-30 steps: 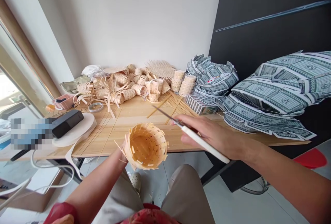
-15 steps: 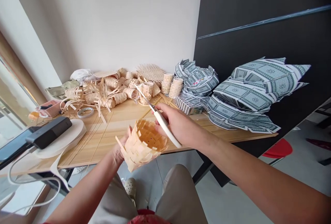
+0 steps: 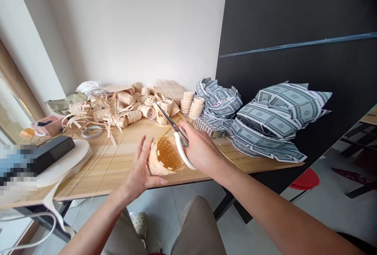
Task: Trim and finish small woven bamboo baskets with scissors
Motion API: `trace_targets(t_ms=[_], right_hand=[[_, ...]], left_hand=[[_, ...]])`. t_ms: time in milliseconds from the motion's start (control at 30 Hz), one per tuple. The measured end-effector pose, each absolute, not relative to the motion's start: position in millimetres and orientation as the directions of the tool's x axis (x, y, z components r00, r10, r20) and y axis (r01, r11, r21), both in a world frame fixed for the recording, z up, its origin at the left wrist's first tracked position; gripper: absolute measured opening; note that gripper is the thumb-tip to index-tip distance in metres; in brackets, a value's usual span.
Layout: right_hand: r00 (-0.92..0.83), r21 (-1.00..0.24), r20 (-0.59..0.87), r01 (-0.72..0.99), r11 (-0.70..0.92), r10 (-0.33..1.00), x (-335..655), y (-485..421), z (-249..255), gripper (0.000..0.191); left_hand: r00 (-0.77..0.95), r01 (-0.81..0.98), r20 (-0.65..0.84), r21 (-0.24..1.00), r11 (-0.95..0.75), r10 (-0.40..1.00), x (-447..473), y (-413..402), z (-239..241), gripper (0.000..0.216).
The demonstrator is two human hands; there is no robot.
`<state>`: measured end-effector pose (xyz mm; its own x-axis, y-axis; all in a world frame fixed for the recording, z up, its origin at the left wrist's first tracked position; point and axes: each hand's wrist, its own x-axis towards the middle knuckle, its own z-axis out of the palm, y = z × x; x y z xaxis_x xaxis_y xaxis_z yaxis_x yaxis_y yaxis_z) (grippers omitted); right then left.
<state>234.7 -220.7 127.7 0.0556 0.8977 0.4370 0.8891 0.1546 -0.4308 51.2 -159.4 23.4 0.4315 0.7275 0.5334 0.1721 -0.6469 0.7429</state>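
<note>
A small woven basket point(image 3: 155, 161) of pale wood strips is tilted with its round mouth toward me, over the table's front edge. My left hand point(image 3: 138, 174) is at its left side, fingers spread and thumb stretched out below it. In my right hand point(image 3: 200, 147) is a pair of white-handled scissors point(image 3: 180, 149), the dark blades pointing up and to the left, away from me. The right fingers are partly hidden behind the handle at the basket's right rim; whether they also touch the basket, I cannot tell.
Behind lies a heap of woven pieces and loose strips point(image 3: 114, 108), with two upright woven cylinders point(image 3: 196, 108) beside it. Patterned folded-card bowls point(image 3: 265, 117) are stacked at the right. A tape roll point(image 3: 92, 131), pink tray point(image 3: 48, 125) and white strip roll point(image 3: 79, 151) are at the left.
My left hand has let go of the basket's side and spread its fingers. The basket has turned its mouth more toward me. The scissors stay in my right hand, and the view has shifted.
</note>
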Motion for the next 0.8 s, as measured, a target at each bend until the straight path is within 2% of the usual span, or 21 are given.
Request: trace_targets(t_ms=[100, 167, 233, 300, 433, 500, 633, 800], right_hand=[[0.060, -0.430, 0.443, 0.889, 0.154, 0.894, 231, -220, 128, 0.025], [0.065, -0.446, 0.444, 0.881, 0.157, 0.894, 229, -219, 127, 0.025], [0.077, -0.460, 0.432, 0.876, 0.146, 0.899, 229, -219, 126, 0.024], [0.089, -0.476, 0.415, 0.869, 0.132, 0.905, 230, -220, 126, 0.023], [0.025, -0.484, 0.456, 0.846, 0.224, 0.890, 244, -226, 129, 0.020], [-0.050, -0.425, 0.460, 0.864, 0.270, 0.886, 256, -232, 129, 0.021], [-0.178, -0.226, 0.406, 0.931, 0.287, 0.896, 277, -245, 124, 0.024], [-0.244, -0.055, 0.369, 0.958, 0.283, 0.897, 282, -255, 124, 0.020]], left_hand=[[0.317, 0.322, 0.681, 0.577, -0.750, 0.660, 59, -160, 25, 0.103], [0.314, 0.333, 0.707, 0.543, -0.771, 0.634, 61, -158, 25, 0.101], [0.355, 0.286, 0.681, 0.574, -0.768, 0.641, 63, -157, 24, 0.103], [0.404, 0.202, 0.619, 0.658, -0.725, 0.674, 65, -156, 23, 0.102], [0.424, 0.072, 0.530, 0.789, -0.610, 0.735, 65, -156, 24, 0.099], [0.414, 0.047, 0.517, 0.810, -0.585, 0.749, 62, -156, 27, 0.102], [0.429, 0.042, 0.508, 0.815, -0.578, 0.747, 54, -154, 32, 0.099], [0.461, 0.001, 0.521, 0.809, -0.588, 0.718, 50, -152, 35, 0.093]])
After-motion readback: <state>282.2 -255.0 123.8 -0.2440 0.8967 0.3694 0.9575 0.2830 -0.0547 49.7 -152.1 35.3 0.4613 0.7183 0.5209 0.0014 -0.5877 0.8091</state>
